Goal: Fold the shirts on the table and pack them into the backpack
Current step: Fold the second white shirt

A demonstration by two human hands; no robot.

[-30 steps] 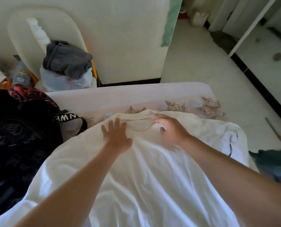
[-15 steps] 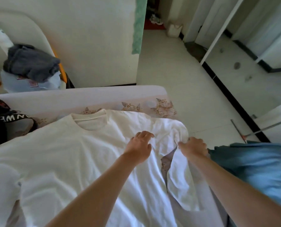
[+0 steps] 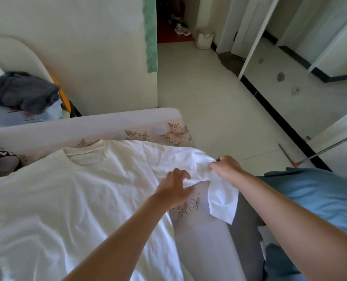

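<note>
A white T-shirt lies spread on the table, collar toward the far edge. My right hand pinches the shirt's right sleeve near the shoulder and holds it lifted, so the sleeve end hangs below the hand. My left hand rests with bent fingers on the cloth at the armpit, just left of the right hand. At the far left edge, a black backpack strap with white letters shows; the rest of the bag is out of view.
A blue garment lies to the right beyond the table. A grey cloth sits on a bag behind the table at the left. Tiled floor stretches past the table's right corner, with a broom handle there.
The view has swung right. Both hands left the collar and moved to the shirt's right sleeve; my right hand now holds the sleeve higher and further inward than half a second ago.
</note>
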